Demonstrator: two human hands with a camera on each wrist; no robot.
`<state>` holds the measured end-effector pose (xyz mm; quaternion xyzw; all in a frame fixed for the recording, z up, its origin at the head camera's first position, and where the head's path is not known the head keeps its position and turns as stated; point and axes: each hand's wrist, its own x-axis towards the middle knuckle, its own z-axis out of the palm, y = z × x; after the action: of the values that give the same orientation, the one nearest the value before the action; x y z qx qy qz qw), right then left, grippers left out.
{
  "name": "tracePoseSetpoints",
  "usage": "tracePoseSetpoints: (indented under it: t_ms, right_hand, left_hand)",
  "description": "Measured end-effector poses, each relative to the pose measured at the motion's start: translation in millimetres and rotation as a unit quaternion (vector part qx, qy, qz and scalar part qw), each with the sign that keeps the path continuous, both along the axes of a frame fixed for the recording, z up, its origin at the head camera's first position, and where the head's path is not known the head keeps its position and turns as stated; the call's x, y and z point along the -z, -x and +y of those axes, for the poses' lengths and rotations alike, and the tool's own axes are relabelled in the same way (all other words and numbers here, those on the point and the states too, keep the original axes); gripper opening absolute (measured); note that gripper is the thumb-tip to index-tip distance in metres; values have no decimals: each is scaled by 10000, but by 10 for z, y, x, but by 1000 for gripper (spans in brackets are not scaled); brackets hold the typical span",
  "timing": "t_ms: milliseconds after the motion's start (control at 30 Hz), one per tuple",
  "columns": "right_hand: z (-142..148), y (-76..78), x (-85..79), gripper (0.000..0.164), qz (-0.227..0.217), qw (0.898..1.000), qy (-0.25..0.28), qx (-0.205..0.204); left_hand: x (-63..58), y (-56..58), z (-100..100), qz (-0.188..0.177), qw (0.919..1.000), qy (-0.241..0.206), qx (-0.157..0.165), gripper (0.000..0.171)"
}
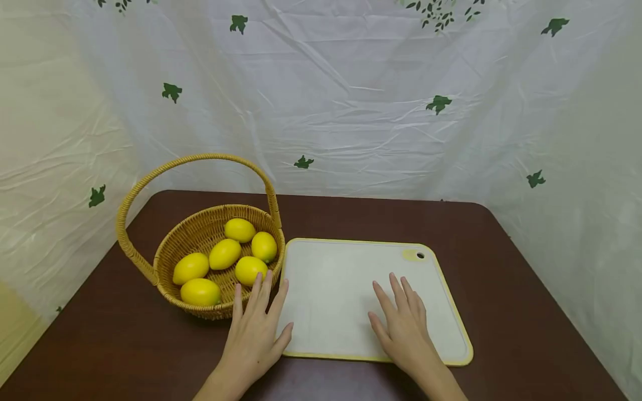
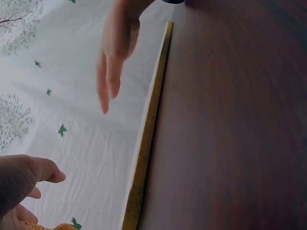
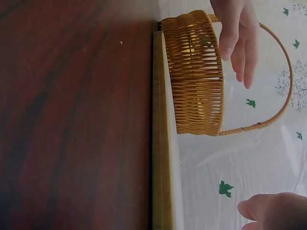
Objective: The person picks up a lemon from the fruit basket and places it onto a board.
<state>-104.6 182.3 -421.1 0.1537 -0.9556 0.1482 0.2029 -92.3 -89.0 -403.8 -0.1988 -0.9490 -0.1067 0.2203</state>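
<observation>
In the head view my left hand hovers with fingers spread at the front right rim of a wicker basket, its fingertips overlapping a lemon in that view. Several more yellow lemons lie inside. My right hand, fingers extended and holding nothing, is over the right half of a white cutting board with a yellow edge. Both wrist views look along the table; there the right hand and the left hand appear raised above the board's level.
The basket's tall arched handle rises above the lemons. Beside it the board lies flat on a dark brown table, with a small hanging hole in its far right corner. A white curtain with green leaf prints surrounds the table.
</observation>
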Motion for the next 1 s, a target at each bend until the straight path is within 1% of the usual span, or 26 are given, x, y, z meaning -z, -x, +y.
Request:
tracePoseSetpoints:
  t_ms: [167, 267, 400, 500, 600, 833, 1000]
  right_hand:
    - [-5, -17, 19, 48, 79, 10000, 23, -50]
    - [-14, -16, 28, 49, 45, 10000, -41, -27]
    - [-38, -13, 40, 50, 40, 9999, -145, -80]
    - [-54, -15, 44, 49, 137, 9996, -189, -128]
    - [-64, -15, 42, 49, 180, 9995, -247, -104]
    - [-72, -28, 34, 50, 125, 9991, -389, -63]
    - [-80, -18, 21, 51, 297, 9984, -465, -120]
  left_hand:
    - [15, 0, 11, -103, 9999, -43, 77, 72]
    - [16, 2, 18, -169, 9997, -82, 144, 71]
    - [14, 7, 20, -154, 9997, -74, 172, 70]
    - [15, 13, 20, -163, 9997, -46, 157, 70]
    - [19, 11, 23, -179, 9997, -62, 161, 68]
    - [36, 2, 31, -145, 9997, -62, 176, 67]
    - [27, 3, 30, -87, 9998, -28, 182, 68]
